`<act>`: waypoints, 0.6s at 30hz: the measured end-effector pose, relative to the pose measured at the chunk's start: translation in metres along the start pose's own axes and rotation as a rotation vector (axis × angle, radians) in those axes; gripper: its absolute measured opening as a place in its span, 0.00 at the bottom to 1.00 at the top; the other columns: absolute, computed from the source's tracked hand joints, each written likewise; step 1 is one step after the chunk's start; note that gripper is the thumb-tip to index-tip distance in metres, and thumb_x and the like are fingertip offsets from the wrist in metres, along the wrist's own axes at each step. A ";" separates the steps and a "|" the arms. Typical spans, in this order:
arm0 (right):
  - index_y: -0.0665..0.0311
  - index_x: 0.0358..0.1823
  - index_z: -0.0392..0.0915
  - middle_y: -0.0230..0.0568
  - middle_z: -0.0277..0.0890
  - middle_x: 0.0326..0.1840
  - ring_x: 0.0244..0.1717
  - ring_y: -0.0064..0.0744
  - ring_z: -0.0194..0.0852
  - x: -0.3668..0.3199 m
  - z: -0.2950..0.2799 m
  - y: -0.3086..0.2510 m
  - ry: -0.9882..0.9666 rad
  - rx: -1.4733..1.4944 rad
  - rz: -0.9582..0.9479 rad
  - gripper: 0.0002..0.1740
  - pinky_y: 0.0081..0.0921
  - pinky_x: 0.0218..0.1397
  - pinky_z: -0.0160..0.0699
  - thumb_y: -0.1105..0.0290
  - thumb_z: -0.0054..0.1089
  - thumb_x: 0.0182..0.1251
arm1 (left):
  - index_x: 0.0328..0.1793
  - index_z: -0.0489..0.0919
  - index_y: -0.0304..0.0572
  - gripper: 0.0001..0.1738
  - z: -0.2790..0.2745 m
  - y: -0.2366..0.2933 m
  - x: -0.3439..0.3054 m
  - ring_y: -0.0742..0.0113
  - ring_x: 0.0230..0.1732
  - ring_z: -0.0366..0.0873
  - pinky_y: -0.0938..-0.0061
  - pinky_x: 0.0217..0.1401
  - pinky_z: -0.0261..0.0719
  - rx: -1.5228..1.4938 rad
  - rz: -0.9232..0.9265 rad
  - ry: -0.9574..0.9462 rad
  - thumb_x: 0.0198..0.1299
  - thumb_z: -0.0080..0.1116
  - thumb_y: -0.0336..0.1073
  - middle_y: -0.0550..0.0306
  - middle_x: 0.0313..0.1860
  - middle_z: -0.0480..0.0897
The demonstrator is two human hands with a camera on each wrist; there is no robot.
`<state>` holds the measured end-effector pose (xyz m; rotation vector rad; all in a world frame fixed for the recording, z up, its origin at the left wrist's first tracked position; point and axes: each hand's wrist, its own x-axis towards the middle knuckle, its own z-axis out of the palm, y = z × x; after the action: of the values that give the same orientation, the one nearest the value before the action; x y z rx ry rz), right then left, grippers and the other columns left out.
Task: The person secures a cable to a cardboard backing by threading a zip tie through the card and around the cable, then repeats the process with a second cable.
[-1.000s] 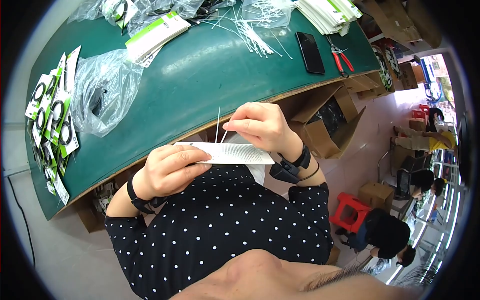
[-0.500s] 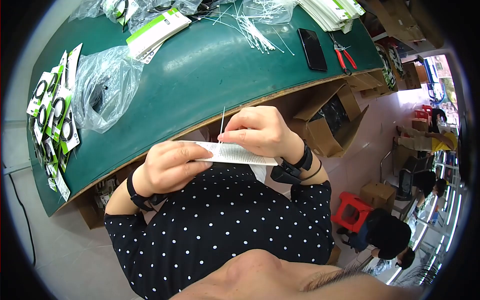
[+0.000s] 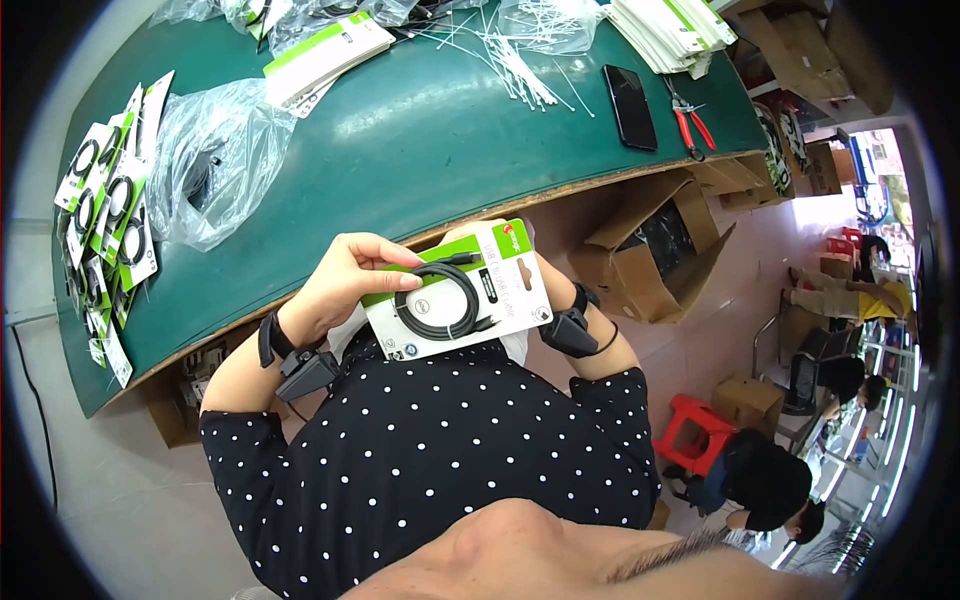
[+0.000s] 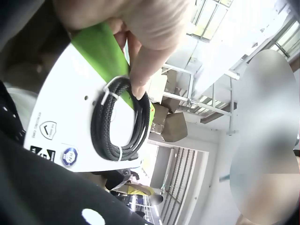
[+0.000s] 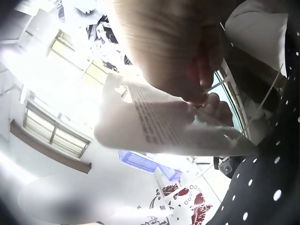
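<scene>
My left hand (image 3: pixel 345 280) pinches the left edge of a white and green packaging card (image 3: pixel 512 285), thumb on its front. A coiled black cable (image 4: pixel 101 129) lies against that face, bound by white cable ties. Printed on the card is "USB-C to USB-C cable". Behind the card, my right hand (image 5: pixel 164 47) is mostly hidden in the head view. In the right wrist view its curled fingertips are at the card's printed back, pinching a thin white cable tie (image 5: pixel 218 85). A second white tail (image 5: pixel 269 96) sticks out from the back nearby.
Carded cables (image 3: pixel 105 215) are piled at the green table's left, beside a clear plastic bag (image 3: pixel 235 150). Loose white cable ties (image 3: pixel 515 72), card stacks (image 3: pixel 665 30), a phone (image 3: pixel 630 108) and red-handled pliers (image 3: pixel 690 125) lie farther back. An open carton (image 3: pixel 650 255) stands below the table's right edge.
The card has turned from nearly edge-on, back showing, to its cable side facing the head camera. My right hand has gone from above the card to behind it; my left hand's grip has shifted.
</scene>
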<state>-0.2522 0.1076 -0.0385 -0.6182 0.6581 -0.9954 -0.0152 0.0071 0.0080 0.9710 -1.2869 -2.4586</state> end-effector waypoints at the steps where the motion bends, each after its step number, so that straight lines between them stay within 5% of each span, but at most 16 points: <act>1: 0.67 0.49 0.79 0.35 0.81 0.39 0.37 0.22 0.79 -0.006 0.001 0.002 -0.002 -0.002 0.005 0.12 0.20 0.39 0.79 0.69 0.59 0.67 | 0.44 0.84 0.30 0.13 -0.001 -0.001 0.000 0.65 0.43 0.85 0.74 0.52 0.83 -0.005 0.002 0.003 0.51 0.69 0.20 0.48 0.45 0.85; 5: 0.66 0.55 0.75 0.37 0.81 0.44 0.38 0.24 0.80 -0.021 0.006 0.014 0.142 0.183 0.084 0.16 0.19 0.40 0.81 0.65 0.56 0.71 | 0.43 0.84 0.29 0.12 -0.004 -0.009 0.002 0.64 0.44 0.85 0.74 0.53 0.83 -0.044 -0.006 -0.008 0.51 0.69 0.19 0.46 0.46 0.85; 8: 0.66 0.58 0.73 0.40 0.80 0.49 0.40 0.26 0.82 -0.013 0.006 0.035 0.137 0.139 -0.155 0.19 0.20 0.40 0.82 0.61 0.53 0.73 | 0.44 0.84 0.30 0.12 -0.001 -0.012 0.006 0.64 0.44 0.85 0.73 0.53 0.83 -0.091 -0.034 -0.028 0.51 0.68 0.19 0.47 0.46 0.85; 12: 0.68 0.61 0.71 0.42 0.79 0.51 0.43 0.30 0.83 -0.016 0.010 0.034 0.109 -0.001 -0.234 0.23 0.23 0.42 0.85 0.58 0.51 0.75 | 0.44 0.84 0.30 0.13 -0.001 -0.013 0.005 0.64 0.43 0.85 0.74 0.53 0.84 -0.129 -0.035 -0.037 0.51 0.68 0.18 0.47 0.44 0.85; 18: 0.68 0.59 0.71 0.42 0.80 0.50 0.44 0.31 0.83 -0.018 -0.008 0.060 0.055 0.351 -0.116 0.23 0.25 0.41 0.86 0.57 0.51 0.74 | 0.44 0.83 0.30 0.12 -0.004 -0.016 0.000 0.64 0.43 0.85 0.74 0.52 0.84 -0.144 -0.022 -0.037 0.51 0.68 0.18 0.47 0.44 0.85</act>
<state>-0.2326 0.1474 -0.0838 -0.3238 0.4831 -1.2065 -0.0108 0.0140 -0.0063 0.9128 -1.0972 -2.5561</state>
